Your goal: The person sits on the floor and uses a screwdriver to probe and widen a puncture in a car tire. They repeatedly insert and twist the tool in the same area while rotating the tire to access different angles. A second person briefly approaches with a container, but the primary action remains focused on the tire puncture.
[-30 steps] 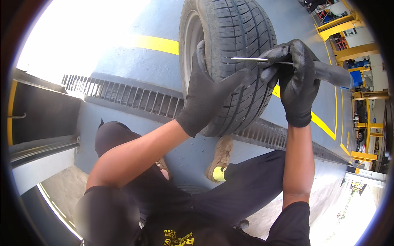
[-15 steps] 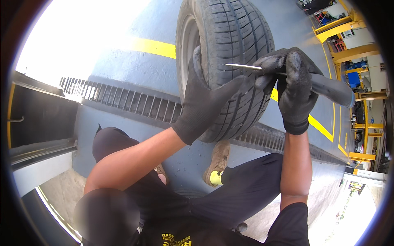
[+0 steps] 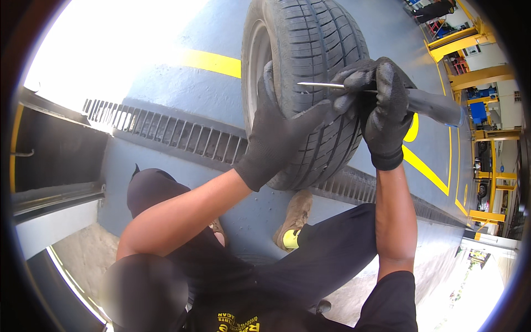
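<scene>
A car tire (image 3: 326, 50) on a grey wheel rim (image 3: 258, 61) stands upright on the floor in front of me, tread turned towards my right. My left hand (image 3: 282, 124), in a black glove, grips its near side, fingers against the sidewall by the rim and thumb across the tread. In my right hand (image 3: 381, 105), also gloved in black, is an awl-like tool with a thin, bright pointed shaft (image 3: 321, 84) and a dark handle (image 3: 437, 107) with a bluish end. The shaft points left over the tread near the tire's shoulder; whether its tip touches the rubber, I cannot tell.
A metal drain grate (image 3: 177, 133) crosses the blue-grey floor (image 3: 160, 166) behind and under the tire. Yellow lines (image 3: 213, 62) mark the floor. Yellow lift posts (image 3: 462, 44) stand at the far right. A dark metal frame (image 3: 61, 155) is at my left, my shoe (image 3: 293, 216) just below the tire.
My right hand has moved left with the awl, bringing its shaft slightly further across the tread. My left hand keeps its hold on the tire. The whole view has shifted slightly.
</scene>
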Action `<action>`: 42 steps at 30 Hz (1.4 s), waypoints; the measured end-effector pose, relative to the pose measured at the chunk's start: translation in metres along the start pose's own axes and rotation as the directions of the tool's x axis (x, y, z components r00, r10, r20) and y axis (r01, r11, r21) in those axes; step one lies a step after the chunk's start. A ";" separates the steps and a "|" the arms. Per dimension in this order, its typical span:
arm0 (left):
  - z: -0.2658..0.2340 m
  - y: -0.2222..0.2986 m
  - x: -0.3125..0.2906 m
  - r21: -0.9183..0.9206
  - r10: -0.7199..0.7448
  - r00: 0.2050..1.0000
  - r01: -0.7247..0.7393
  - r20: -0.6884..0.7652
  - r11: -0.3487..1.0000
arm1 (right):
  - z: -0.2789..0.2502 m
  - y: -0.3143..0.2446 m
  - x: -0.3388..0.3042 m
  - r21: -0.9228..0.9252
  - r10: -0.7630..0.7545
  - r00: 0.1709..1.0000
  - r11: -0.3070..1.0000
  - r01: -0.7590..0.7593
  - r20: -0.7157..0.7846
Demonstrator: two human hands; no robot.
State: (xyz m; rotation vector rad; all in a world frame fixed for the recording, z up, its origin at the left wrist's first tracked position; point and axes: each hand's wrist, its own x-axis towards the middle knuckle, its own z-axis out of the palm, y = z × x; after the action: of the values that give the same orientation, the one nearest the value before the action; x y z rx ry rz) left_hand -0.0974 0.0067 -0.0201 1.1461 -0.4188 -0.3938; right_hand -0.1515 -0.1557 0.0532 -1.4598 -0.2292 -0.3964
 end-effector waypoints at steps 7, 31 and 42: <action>-0.008 0.007 0.006 -0.033 -0.040 0.999 0.041 0.033 0.999 | 0.032 0.014 0.009 -0.367 -0.190 0.974 0.920 0.135 -0.120; 0.008 0.003 0.000 -0.058 -0.148 0.989 0.149 0.020 0.987 | -0.089 -0.021 0.014 -0.687 -0.178 0.962 0.673 0.273 0.209; 0.005 -0.008 -0.011 -0.072 -0.116 0.993 0.115 -0.015 0.991 | -0.046 -0.017 0.016 -0.294 0.068 0.996 0.955 -0.047 0.063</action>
State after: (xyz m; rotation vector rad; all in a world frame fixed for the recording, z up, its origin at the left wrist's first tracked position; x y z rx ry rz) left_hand -0.1096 0.0056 -0.0272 1.1071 -0.3205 -0.4945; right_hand -0.1476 -0.2044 0.0699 -1.7709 -0.1908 -0.3400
